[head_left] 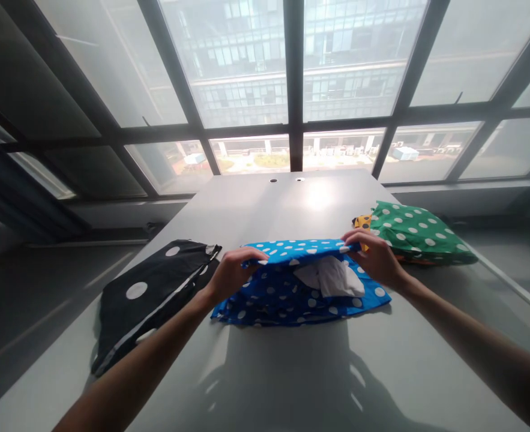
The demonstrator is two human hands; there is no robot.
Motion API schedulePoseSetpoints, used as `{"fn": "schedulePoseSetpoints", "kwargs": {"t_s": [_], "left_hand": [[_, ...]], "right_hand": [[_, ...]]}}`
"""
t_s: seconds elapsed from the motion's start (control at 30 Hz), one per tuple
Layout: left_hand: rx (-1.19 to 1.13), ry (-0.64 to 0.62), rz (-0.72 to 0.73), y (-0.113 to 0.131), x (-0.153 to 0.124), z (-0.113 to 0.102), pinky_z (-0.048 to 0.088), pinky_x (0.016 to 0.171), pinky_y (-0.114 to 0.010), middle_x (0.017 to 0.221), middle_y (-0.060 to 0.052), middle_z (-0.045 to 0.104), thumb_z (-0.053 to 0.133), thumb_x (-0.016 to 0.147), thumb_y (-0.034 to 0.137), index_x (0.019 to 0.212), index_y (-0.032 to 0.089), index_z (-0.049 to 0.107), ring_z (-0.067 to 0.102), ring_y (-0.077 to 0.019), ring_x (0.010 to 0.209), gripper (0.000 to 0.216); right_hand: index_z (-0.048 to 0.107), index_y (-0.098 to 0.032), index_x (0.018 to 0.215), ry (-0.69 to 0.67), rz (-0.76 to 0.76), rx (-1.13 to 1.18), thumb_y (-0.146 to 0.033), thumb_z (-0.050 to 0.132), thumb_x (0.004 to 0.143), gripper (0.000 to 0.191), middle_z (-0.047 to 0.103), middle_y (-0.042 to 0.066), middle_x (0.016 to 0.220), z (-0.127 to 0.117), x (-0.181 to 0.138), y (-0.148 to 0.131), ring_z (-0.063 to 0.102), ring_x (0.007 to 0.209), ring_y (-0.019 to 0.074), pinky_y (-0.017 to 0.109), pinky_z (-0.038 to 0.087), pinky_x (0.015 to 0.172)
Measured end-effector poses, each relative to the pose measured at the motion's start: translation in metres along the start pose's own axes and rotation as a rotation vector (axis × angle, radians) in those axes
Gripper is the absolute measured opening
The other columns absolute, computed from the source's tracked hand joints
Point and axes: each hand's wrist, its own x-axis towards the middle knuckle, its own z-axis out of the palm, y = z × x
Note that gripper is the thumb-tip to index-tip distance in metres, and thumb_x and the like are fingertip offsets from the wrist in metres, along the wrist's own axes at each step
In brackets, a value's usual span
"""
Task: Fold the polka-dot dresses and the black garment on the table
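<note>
Cloth (283, 291) on table (251, 207) before window (242, 66)

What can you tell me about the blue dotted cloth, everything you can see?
The blue dotted cloth looks like thin, creased fabric with white spots. It lies on the white table, between a black dotted cloth and a green dotted cloth. The left hand and right hand hold its raised upper layer near opposite ends, leaving an opening toward the camera. A crumpled white piece shows there; whether it is attached is unclear.
</note>
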Motion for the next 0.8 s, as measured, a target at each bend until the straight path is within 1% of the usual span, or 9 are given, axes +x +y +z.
{"fn": "schedulePoseSetpoints", "kwargs": {"t_s": [0.1,0.2,0.33,0.43,0.5,0.57,0.63,0.7,0.8], "left_hand": [[0.051,-0.07,0.106,0.005,-0.039,0.016,0.057,0.09,-0.034,0.102,-0.006,0.081,0.062,0.101,0.014,0.1,0.02,0.077,0.076,-0.0208,0.097,0.016],[0.184,-0.093,0.182,0.001,-0.064,0.033,0.054,0.089,-0.034,0.103,-0.005,0.081,0.058,0.104,0.013,0.098,0.021,0.076,0.075,-0.0197,0.097,0.02],[0.411,-0.205,0.286,-0.004,-0.085,0.05,0.052,0.09,-0.035,0.109,-0.004,0.08,0.055,0.104,0.01,0.1,0.021,0.075,0.073,-0.02,0.102,0.023],[0.518,-0.336,0.259,0.006,-0.091,0.051,0.052,0.094,-0.04,0.116,-0.005,0.078,0.061,0.101,0.012,0.103,0.022,0.075,0.071,-0.0244,0.111,0.017],[0.514,-0.4,0.184,0.021,-0.085,0.049,0.051,0.101,-0.047,0.123,-0.006,0.076,0.072,0.097,0.028,0.108,0.023,0.076,0.068,-0.0291,0.117,0.012],[0.483,-0.392,0.106,0.037,-0.069,0.053,0.049,0.107,-0.05,0.13,-0.007,0.074,0.071,0.098,0.041,0.115,0.025,0.075,0.066,-0.0301,0.122,0.024],[0.482,-0.286,0.029,0.049,-0.042,0.066,0.048,0.11,-0.048,0.136,-0.009,0.072,0.058,0.105,0.04,0.12,0.024,0.075,0.064,-0.0281,0.127,0.027],[0.532,-0.175,-0.055,0.049,-0.013,0.09,0.044,0.116,-0.049,0.144,-0.012,0.067,0.046,0.109,0.034,0.129,0.02,0.072,0.06,-0.0284,0.135,0.036],[0.639,-0.197,-0.143,0.026,0.019,0.129,0.035,0.124,-0.055,0.155,-0.016,0.058,0.041,0.11,0.03,0.147,0.013,0.061,0.049,-0.0316,0.147,0.046]], "right_hand": [[0.067,-0.023,0.095,-0.047,-0.107,-0.14,-0.019,0.065,0.098,0.006,0.069,0.007,0.102,0.01,-0.052,-0.007,0.068,0.097,0.0227,0.038,0.057,0.084],[0.068,-0.022,0.095,-0.152,-0.149,-0.283,-0.013,0.059,0.099,0.013,0.069,0.007,0.104,0.02,-0.09,-0.001,0.066,0.1,0.0226,0.039,0.055,0.089],[0.072,-0.022,0.099,-0.331,-0.135,-0.44,-0.008,0.056,0.098,0.022,0.071,0.009,0.11,0.027,-0.114,0.004,0.065,0.109,0.0251,0.048,0.05,0.102],[0.078,-0.025,0.106,-0.49,-0.089,-0.492,-0.021,0.07,0.094,0.014,0.069,0.01,0.126,0.024,-0.114,-0.008,0.058,0.127,0.0321,0.059,0.041,0.114],[0.08,-0.028,0.106,-0.571,-0.035,-0.461,-0.037,0.075,0.093,0.017,0.069,0.009,0.129,0.024,-0.104,-0.019,0.057,0.129,0.0334,0.059,0.041,0.116],[0.08,-0.029,0.11,-0.53,0.05,-0.423,-0.045,0.064,0.101,0.024,0.07,0.009,0.128,0.032,-0.085,-0.027,0.061,0.123,0.0297,0.051,0.047,0.112],[0.077,-0.025,0.123,-0.387,0.137,-0.443,-0.039,0.047,0.109,0.036,0.069,0.011,0.132,0.051,-0.058,-0.026,0.062,0.124,0.0268,0.044,0.05,0.109],[0.07,-0.019,0.139,-0.277,0.195,-0.531,-0.033,0.039,0.109,0.045,0.064,0.015,0.144,0.079,-0.03,-0.016,0.057,0.134,0.0279,0.043,0.045,0.116],[0.054,-0.009,0.155,-0.356,0.251,-0.676,-0.026,0.037,0.107,0.054,0.046,0.019,0.164,0.123,0.001,0.007,0.037,0.154,0.0328,0.049,0.031,0.126]]}}
